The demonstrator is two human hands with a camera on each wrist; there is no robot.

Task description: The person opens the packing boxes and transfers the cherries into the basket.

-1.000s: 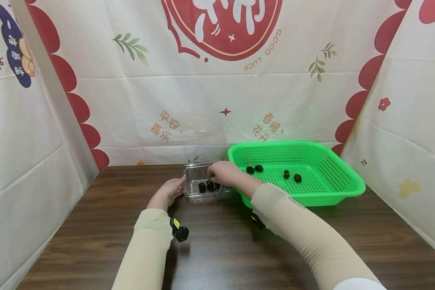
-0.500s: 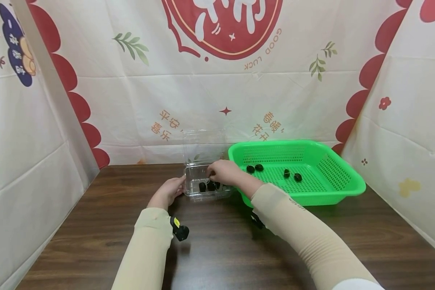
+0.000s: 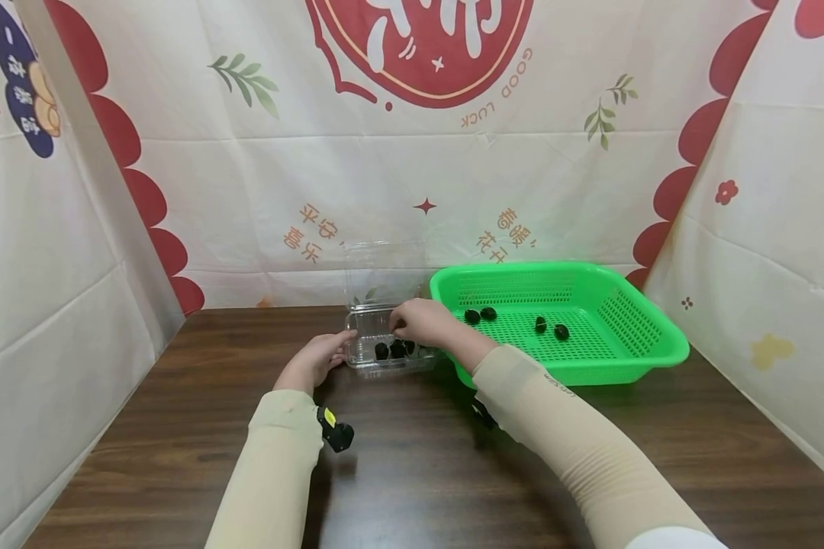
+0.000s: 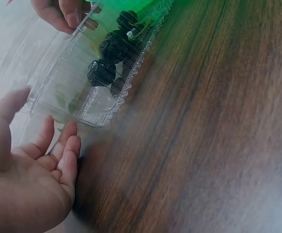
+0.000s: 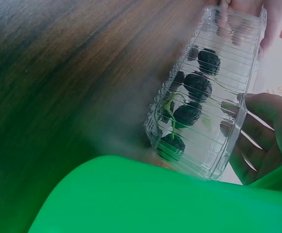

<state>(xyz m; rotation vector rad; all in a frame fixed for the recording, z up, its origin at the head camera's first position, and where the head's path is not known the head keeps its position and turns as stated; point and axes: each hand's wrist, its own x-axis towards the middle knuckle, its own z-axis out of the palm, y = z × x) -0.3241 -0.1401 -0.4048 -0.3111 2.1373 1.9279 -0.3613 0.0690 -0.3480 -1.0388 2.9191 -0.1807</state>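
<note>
A clear plastic clamshell box [image 3: 367,351] stands on the table with its lid raised. Inside lie several dark round fruits [image 5: 198,86], some with green stems. My left hand [image 3: 313,360] is at the box's left end, with the thumb by the rim and the fingers loosely bent. In the left wrist view these fingers [image 4: 69,130] hold nothing. My right hand [image 3: 422,320] reaches over the box from the right, its fingertips inside above the fruits. Through the clear wall, the right wrist view shows the fingertips apart, with no fruit between them.
Just right of the box stands a green plastic basket [image 3: 659,347] with several dark fruits [image 3: 561,332] on its floor. Its rim is under my right forearm. A printed cloth [image 3: 247,221] hangs behind the brown wooden table [image 3: 398,465].
My left thumb has come away from its earlier place and now extends over the box's left rim. The right hand stays above the fruits, almost still. The whole view shifts slightly.
</note>
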